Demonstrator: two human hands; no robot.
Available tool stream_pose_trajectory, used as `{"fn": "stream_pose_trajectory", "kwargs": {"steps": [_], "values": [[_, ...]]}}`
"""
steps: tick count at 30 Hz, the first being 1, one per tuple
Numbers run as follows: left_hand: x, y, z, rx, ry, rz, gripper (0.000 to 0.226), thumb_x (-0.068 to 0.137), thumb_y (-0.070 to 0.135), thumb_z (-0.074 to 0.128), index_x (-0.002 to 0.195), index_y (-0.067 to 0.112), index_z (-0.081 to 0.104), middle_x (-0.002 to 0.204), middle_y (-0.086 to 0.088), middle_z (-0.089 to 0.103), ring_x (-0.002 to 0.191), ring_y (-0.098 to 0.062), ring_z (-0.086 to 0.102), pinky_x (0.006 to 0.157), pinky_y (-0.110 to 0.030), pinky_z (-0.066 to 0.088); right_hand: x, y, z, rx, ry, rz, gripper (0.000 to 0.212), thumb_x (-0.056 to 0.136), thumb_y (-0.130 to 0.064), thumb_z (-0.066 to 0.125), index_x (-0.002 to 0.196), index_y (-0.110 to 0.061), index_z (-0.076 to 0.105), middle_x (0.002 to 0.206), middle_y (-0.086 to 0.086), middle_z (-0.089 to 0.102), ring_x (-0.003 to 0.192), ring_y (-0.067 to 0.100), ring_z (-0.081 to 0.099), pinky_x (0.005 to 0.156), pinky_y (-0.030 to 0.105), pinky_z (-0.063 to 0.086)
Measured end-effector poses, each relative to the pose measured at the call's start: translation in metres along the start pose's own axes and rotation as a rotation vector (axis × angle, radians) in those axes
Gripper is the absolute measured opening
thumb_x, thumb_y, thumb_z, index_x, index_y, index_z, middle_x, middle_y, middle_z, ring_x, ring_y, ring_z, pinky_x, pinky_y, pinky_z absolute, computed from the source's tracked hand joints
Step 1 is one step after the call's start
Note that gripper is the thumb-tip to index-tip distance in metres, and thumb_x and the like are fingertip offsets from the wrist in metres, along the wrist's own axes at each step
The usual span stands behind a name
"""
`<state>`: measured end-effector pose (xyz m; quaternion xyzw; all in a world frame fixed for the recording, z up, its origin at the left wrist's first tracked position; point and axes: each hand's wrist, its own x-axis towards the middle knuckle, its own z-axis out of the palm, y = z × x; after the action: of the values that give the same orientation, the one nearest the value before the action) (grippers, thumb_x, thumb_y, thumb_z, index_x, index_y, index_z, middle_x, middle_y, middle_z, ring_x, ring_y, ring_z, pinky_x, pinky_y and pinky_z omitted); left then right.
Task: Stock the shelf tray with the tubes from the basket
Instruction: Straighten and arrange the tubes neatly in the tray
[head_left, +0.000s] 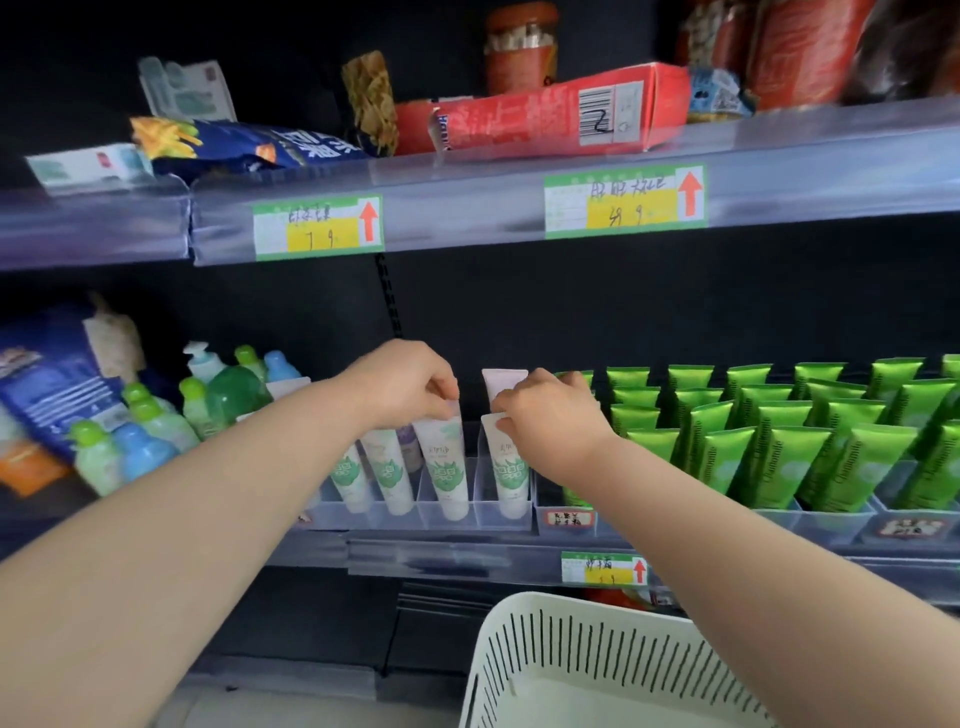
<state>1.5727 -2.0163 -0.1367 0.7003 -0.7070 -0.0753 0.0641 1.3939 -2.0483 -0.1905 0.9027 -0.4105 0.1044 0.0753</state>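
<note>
White slotted basket nearest, low at right, under the right forearm. Beyond it, clear shelf tray on the middle shelf, holding white tubes with green prints, standing cap-down in its lanes. Left hand pinched on the crimped top of one white tube; right hand pinched on the top of the neighbouring tube, one lane to the right. Rows of green tubes just right. Snack packs and a red box on the upper shelf.
</note>
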Motion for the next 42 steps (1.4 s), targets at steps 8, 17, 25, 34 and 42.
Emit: {"fn": "stream_pose_trajectory", "kwargs": {"steps": [8, 17, 25, 34, 42], "values": [[-0.001, -0.009, 0.015, 0.159, -0.036, 0.009, 0.017, 0.089, 0.019, 0.056, 0.088, 0.015, 0.072, 0.082, -0.004, 0.064, 0.080, -0.021, 0.060, 0.067, -0.032, 0.047, 0.002, -0.008, -0.006, -0.018, -0.019, 0.052, 0.033, 0.083, -0.002, 0.048, 0.097, -0.027, 0.062, 0.076, -0.004, 0.048, 0.103, 0.021, 0.049, 0.085, 0.035, 0.030], [-0.009, -0.016, 0.019, 0.148, 0.017, -0.028, 0.020, 0.091, 0.022, 0.052, 0.089, 0.013, 0.070, 0.095, -0.007, 0.064, 0.086, -0.023, 0.059, 0.068, -0.034, 0.046, 0.003, -0.015, -0.004, -0.020, -0.106, 0.056, 0.031, 0.095, -0.047, 0.042, 0.102, -0.028, 0.064, 0.099, 0.001, 0.064, 0.112, 0.019, 0.047, 0.097, 0.041, 0.028], [-0.008, -0.017, 0.028, 0.125, 0.048, -0.013, 0.019, 0.091, 0.019, 0.050, 0.075, 0.026, 0.058, 0.081, 0.002, 0.046, 0.073, -0.017, 0.040, 0.073, -0.038, 0.050, 0.002, -0.022, -0.002, -0.074, -0.061, 0.042, 0.016, 0.098, -0.027, 0.045, 0.103, -0.026, 0.060, 0.088, -0.001, 0.060, 0.101, 0.021, 0.053, 0.092, 0.038, 0.031], [-0.019, -0.028, 0.013, -0.059, 0.096, -0.015, 0.016, 0.091, 0.020, 0.061, 0.099, 0.024, 0.074, 0.099, 0.010, 0.069, 0.094, -0.013, 0.063, 0.088, -0.038, 0.052, 0.009, -0.025, 0.002, -0.030, -0.139, 0.004, 0.011, 0.098, -0.016, 0.042, 0.107, -0.017, 0.049, 0.101, 0.001, 0.064, 0.085, 0.024, 0.056, 0.079, 0.038, 0.032], [-0.027, -0.070, 0.000, -0.050, 0.187, -0.132, 0.019, 0.091, 0.019, 0.063, 0.109, 0.021, 0.070, 0.106, 0.005, 0.069, 0.100, -0.014, 0.063, 0.091, -0.036, 0.051, 0.020, -0.047, -0.004, 0.141, 0.044, -0.032, 0.029, 0.100, -0.027, 0.041, 0.126, -0.021, 0.052, 0.119, 0.001, 0.058, 0.110, 0.024, 0.052, 0.087, 0.039, 0.039]]}}
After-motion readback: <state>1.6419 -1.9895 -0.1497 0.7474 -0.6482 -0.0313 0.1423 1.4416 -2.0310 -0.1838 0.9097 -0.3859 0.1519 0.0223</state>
